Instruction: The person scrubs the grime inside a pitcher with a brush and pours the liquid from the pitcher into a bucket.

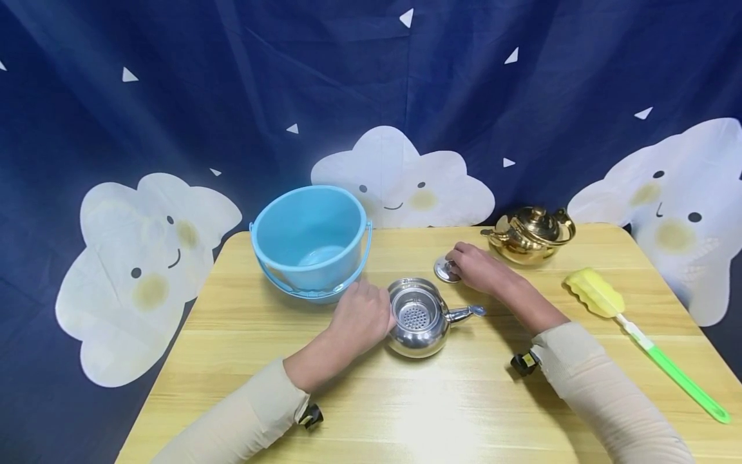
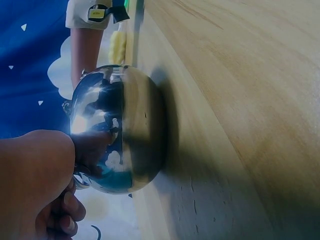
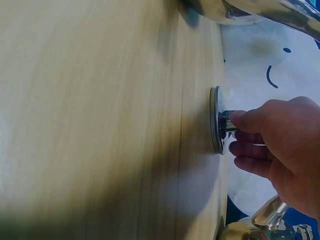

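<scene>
A silver teapot (image 1: 418, 345) stands uncovered on the wooden table, its perforated strainer (image 1: 415, 316) showing inside and its spout pointing right. My left hand (image 1: 364, 314) grips the teapot on the side opposite the spout; the handle is mostly hidden by the fingers. In the left wrist view the fingers (image 2: 70, 212) curl beside the shiny round body (image 2: 117, 130). Behind and to the right of the pot, my right hand (image 1: 476, 267) pinches the knob of a round silver lid (image 1: 445, 270). The right wrist view shows the lid (image 3: 216, 120) close over the tabletop, with thumb and fingers at its knob.
A light blue bucket (image 1: 313, 261) with its handle down stands at the back left. At the back right sits a gold teapot (image 1: 529, 241) with its lid on. A yellow sponge brush (image 1: 597, 293) with a green handle lies on the right. Behind the table hangs a dark blue curtain (image 1: 371, 71).
</scene>
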The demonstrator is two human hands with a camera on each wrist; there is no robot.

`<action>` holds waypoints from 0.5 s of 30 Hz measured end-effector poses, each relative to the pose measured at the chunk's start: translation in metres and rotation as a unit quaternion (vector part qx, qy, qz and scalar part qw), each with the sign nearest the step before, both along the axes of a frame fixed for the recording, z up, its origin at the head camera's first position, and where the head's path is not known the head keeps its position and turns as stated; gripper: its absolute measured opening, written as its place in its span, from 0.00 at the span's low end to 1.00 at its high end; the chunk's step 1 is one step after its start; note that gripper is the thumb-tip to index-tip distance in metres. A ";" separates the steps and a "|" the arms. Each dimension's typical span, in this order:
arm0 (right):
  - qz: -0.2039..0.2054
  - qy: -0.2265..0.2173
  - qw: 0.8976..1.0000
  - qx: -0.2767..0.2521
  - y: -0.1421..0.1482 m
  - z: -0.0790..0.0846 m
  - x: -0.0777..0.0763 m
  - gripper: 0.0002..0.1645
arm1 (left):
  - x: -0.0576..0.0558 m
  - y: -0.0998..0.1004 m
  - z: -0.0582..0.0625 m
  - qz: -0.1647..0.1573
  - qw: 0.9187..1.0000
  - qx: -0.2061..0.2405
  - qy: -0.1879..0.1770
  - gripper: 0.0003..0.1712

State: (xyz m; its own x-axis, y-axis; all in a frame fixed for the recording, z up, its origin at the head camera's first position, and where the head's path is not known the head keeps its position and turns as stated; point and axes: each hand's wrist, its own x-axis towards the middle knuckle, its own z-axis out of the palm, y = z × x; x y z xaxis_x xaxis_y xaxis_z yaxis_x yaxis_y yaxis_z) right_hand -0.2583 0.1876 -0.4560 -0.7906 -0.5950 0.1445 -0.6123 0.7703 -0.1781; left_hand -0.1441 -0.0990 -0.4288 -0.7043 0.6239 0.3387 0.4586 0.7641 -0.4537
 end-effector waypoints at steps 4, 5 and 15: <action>0.006 0.008 1.000 -0.006 0.001 0.002 0.001 0.12 | 0.000 0.000 -0.001 -0.001 1.000 0.004 -0.002 0.23; 0.008 0.010 1.000 -0.009 0.001 0.003 0.002 0.13 | 0.000 0.000 -0.001 -0.001 1.000 0.004 -0.002 0.23; 0.038 0.047 0.997 -0.048 0.007 0.014 0.007 0.14 | 0.000 0.000 -0.001 0.002 1.000 0.010 -0.016 0.23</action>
State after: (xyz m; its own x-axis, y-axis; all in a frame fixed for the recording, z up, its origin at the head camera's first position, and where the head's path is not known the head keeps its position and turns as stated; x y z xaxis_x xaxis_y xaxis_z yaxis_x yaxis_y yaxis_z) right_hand -0.2510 0.1942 -0.4420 -0.7243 -0.6321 0.2753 -0.6854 0.7034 -0.1885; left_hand -0.1446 -0.0989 -0.4302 -0.7173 0.6150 0.3274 0.4704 0.7741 -0.4236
